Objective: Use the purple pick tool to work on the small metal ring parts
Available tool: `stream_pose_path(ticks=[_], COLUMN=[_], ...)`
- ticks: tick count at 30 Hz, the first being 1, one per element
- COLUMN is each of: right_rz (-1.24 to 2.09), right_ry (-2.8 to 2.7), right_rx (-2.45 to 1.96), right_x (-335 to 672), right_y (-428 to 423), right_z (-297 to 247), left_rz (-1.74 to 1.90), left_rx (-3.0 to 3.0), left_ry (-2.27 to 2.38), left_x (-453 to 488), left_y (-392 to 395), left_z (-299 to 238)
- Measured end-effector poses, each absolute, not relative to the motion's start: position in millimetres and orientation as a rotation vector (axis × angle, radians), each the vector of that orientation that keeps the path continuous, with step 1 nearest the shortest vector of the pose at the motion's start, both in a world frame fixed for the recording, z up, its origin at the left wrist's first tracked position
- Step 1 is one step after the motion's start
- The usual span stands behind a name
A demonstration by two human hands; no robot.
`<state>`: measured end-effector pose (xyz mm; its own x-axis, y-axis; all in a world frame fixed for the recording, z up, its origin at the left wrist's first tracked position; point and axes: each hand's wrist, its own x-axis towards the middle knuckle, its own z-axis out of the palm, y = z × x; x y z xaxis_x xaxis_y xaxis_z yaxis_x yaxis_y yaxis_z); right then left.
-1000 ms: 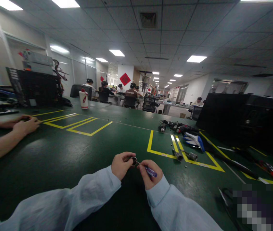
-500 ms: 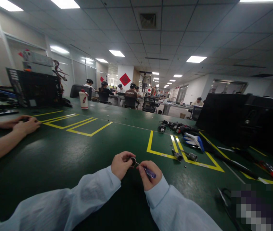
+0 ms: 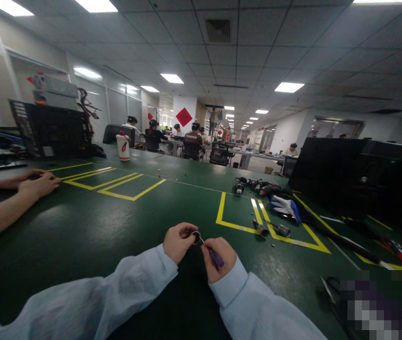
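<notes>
Between thumb and fingers my left hand (image 3: 179, 242) pinches a small round metal ring (image 3: 196, 237), its opening turned partly toward me. My right hand (image 3: 221, 259) is closed around a screwdriver with a purple handle (image 3: 216, 257). The thin shaft points up and left, and its tip meets the ring's edge or inside; I cannot tell which. Both hands are just above the green table (image 3: 144, 226). To their right lie two cylindrical metal parts, one (image 3: 261, 229) near the yellow tape and another (image 3: 283, 230) beside it.
Black cables and connectors (image 3: 253, 185) and a blue-white glove (image 3: 286, 208) lie at the right, by dark monitors (image 3: 346, 179). Another person's hands (image 3: 39, 183) work at the left. A paper cup (image 3: 123, 146) and an opened computer case (image 3: 50, 127) stand farther back.
My right hand has shifted slightly left, and the screwdriver's handle has swung down and left, making its shaft steeper. My left hand stays nearly still with the ring.
</notes>
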<state>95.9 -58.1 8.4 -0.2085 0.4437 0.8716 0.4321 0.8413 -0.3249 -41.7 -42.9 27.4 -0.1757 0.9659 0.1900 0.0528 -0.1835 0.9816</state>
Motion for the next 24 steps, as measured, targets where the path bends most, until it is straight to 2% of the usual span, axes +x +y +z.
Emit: stream_pose_path(ticks=[24], right_rz=[-0.056], right_ry=[-1.953], right_rx=[-0.555], right_x=[96.4], right_y=[-56.7], right_z=[10.2], left_rz=[1.474], left_rx=[1.220], left_ry=[1.261], left_x=[-42.6], left_y=[-41.2], left_z=[25.5])
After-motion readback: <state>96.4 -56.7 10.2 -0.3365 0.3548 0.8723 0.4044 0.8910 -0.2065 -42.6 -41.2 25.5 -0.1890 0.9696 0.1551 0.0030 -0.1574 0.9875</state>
